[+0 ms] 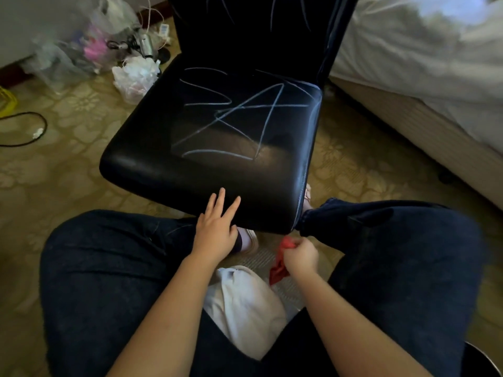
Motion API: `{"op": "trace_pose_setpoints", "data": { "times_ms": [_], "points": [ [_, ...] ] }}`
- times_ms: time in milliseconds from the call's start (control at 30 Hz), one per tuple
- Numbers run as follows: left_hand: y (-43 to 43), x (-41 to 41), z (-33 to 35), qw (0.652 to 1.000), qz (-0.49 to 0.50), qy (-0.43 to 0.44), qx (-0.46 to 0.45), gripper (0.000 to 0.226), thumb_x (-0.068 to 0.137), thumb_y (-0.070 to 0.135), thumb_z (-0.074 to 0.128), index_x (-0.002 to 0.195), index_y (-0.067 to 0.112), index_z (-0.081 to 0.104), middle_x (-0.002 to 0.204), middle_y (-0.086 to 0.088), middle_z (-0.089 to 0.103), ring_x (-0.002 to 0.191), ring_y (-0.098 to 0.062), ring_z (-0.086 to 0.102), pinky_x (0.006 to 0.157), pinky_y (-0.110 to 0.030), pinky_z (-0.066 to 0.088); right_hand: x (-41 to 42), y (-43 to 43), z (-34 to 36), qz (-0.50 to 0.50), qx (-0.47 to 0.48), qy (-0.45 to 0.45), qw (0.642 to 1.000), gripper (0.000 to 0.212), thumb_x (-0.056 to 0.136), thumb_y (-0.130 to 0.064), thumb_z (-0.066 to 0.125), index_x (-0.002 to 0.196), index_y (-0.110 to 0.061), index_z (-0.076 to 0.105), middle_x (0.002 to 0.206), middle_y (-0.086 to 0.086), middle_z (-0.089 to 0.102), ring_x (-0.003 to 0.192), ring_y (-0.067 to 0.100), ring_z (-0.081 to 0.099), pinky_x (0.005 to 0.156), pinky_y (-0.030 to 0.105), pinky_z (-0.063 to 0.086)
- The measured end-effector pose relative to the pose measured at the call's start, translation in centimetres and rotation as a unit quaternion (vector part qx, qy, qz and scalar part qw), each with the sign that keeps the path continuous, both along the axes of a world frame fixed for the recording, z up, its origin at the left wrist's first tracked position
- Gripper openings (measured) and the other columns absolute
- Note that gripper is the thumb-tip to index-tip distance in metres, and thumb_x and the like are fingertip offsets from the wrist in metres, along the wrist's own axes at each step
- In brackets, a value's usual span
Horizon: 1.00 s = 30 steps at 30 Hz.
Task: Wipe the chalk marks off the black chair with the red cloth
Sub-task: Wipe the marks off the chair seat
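The black chair (pixel 152 142) stands in front of my knees, its glossy seat facing me. White chalk marks (pixel 239 115) cross the seat in scribbled lines and a star shape, and more streaks run up the backrest (pixel 253 20). My left hand (pixel 216 229) rests with straight fingers on the seat's near front edge. My right hand (pixel 300 255) is below the seat's near right corner, fingers curled round the bunched red cloth (pixel 280 263), which hangs down from the fist.
A bed with white bedding (pixel 424 63) runs along the right. Plastic bags and clutter (pixel 114 53) lie on the patterned carpet at back left, with a black cable (pixel 32 129) further left. My legs in dark jeans flank the chair; a white garment (pixel 245 303) lies between them.
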<state>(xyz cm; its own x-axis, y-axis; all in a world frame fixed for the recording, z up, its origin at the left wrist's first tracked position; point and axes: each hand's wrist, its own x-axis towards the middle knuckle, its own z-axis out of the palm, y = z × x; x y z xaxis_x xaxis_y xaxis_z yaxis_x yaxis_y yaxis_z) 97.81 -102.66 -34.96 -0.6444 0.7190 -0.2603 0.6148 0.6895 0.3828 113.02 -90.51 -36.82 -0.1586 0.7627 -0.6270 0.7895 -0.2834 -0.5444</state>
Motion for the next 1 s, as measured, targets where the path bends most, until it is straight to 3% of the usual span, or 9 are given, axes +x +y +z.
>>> {"op": "trace_pose_setpoints", "data": {
  "times_ms": [67, 200, 433, 533, 633, 767, 900, 1000],
  "points": [
    [-0.4, 0.0, -0.2, 1.0, -0.003, -0.001, 0.0, 0.067, 0.1, 0.023, 0.049, 0.157, 0.034, 0.016, 0.166, 0.001, -0.009, 0.152, -0.02, -0.008, 0.118, -0.044, 0.024, -0.1, 0.5, 0.3, -0.021, 0.009, 0.04, 0.999, 0.008, 0.092, -0.011, 0.059, 0.09, -0.018, 0.061, 0.088, 0.008, 0.068, 0.078, 0.027, 0.068, 0.07, 0.043, 0.06],
    [-0.4, 0.3, -0.2, 1.0, 0.002, 0.005, -0.002, 0.069, 0.099, 0.021, 0.05, 0.157, 0.033, 0.015, 0.166, 0.001, -0.008, 0.153, -0.02, -0.007, 0.118, -0.043, 0.026, -0.2, 0.3, 0.9, -0.044, 0.033, 0.087, 0.995, 0.012, 0.088, -0.015, 0.071, 0.083, -0.02, 0.061, 0.086, 0.004, 0.068, 0.076, 0.023, 0.069, 0.06, 0.038, 0.06],
    [0.3, 1.0, -0.1, 1.0, 0.012, 0.0, 0.003, 0.069, 0.099, 0.021, 0.05, 0.157, 0.033, 0.015, 0.166, 0.0, -0.008, 0.153, -0.021, -0.006, 0.116, -0.042, 0.028, -0.1, 1.8, 1.6, -0.002, 0.187, 0.135, 0.973, 0.008, 0.084, -0.018, 0.072, 0.089, -0.022, 0.067, 0.091, -0.002, 0.066, 0.085, 0.013, 0.062, 0.077, 0.031, 0.051],
    [0.4, 1.2, -0.4, 1.0, 0.013, 0.001, -0.009, 0.07, 0.1, 0.022, 0.05, 0.157, 0.034, 0.012, 0.166, 0.001, -0.011, 0.152, -0.021, -0.009, 0.117, -0.043, 0.027, 0.5, 1.9, 1.2, 0.048, 0.139, 0.073, 0.986, 0.007, 0.086, -0.015, 0.07, 0.09, -0.019, 0.067, 0.092, 0.0, 0.066, 0.087, 0.017, 0.062, 0.073, 0.029, 0.048],
    [0.5, 1.5, -1.0, 0.999, -0.001, 0.016, -0.051, 0.081, 0.098, 0.024, 0.051, 0.157, 0.035, -0.003, 0.164, 0.0, -0.021, 0.152, -0.023, -0.015, 0.117, -0.047, 0.029, 0.8, 1.4, 0.7, 0.018, 0.053, 0.031, 0.998, 0.005, 0.09, -0.012, 0.066, 0.093, -0.016, 0.067, 0.089, 0.0, 0.064, 0.084, 0.019, 0.064, 0.068, 0.025, 0.043],
    [0.7, 1.7, -1.4, 0.995, -0.014, 0.047, -0.087, 0.09, 0.096, 0.026, 0.052, 0.154, 0.035, -0.017, 0.161, -0.002, -0.029, 0.15, -0.024, -0.019, 0.118, -0.049, 0.027, 0.0, 2.4, 0.9, -0.039, 0.104, 0.109, 0.988, 0.013, 0.086, -0.015, 0.069, 0.083, -0.026, 0.064, 0.089, 0.0, 0.065, 0.079, 0.02, 0.067, 0.067, 0.037, 0.059],
    [0.7, 1.9, -1.8, 0.994, -0.022, 0.062, -0.092, 0.093, 0.095, 0.025, 0.053, 0.153, 0.035, -0.019, 0.161, -0.002, -0.03, 0.15, -0.024, -0.02, 0.117, -0.048, 0.027, 0.2, 2.7, 1.1, -0.033, 0.197, 0.13, 0.971, 0.009, 0.084, -0.015, 0.071, 0.086, -0.022, 0.065, 0.091, 0.0, 0.066, 0.086, 0.018, 0.064, 0.08, 0.036, 0.054],
    [0.5, 1.9, -1.9, 0.993, -0.027, 0.063, -0.099, 0.093, 0.095, 0.025, 0.052, 0.153, 0.036, -0.019, 0.161, -0.002, -0.03, 0.15, -0.023, -0.021, 0.118, -0.048, 0.026, 0.6, 2.2, 0.6, 0.001, 0.17, 0.08, 0.982, 0.006, 0.087, -0.018, 0.069, 0.09, -0.019, 0.064, 0.095, 0.003, 0.065, 0.091, 0.024, 0.064, 0.084, 0.042, 0.055]
  ]
}}
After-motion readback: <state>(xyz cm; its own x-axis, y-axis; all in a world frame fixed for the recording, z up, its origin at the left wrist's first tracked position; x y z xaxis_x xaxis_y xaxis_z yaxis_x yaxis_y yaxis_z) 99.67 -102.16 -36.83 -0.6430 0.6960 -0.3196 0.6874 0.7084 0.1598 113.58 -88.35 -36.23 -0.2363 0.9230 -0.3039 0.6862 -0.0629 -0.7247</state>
